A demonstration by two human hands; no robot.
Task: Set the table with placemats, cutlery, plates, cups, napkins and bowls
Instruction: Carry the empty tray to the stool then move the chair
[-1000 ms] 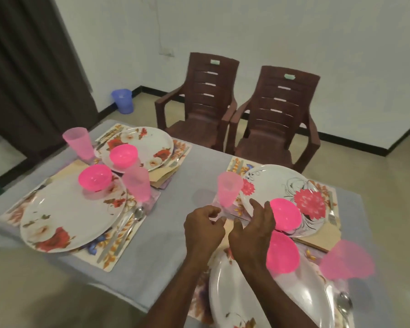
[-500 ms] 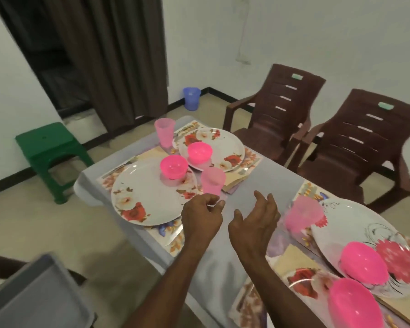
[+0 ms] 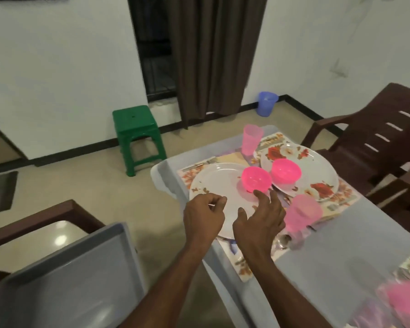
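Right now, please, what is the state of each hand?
Left hand: fingers curled, seems to hold nothing.
Right hand: open, fingers spread, holding nothing.

Both your arms reach forward from the bottom of the view, bare and side by side. Your left hand (image 3: 204, 215) is held up with its back toward you. Its fingers are curled in, and the thumb tip meets the fingertips in a small pinch. You cannot tell if anything is held there. Your right hand (image 3: 258, 221) is just beside it, a little apart. Its fingers (image 3: 264, 198) are loose and spread, pointing forward and up, and the thumb sticks out to the left. It holds nothing.
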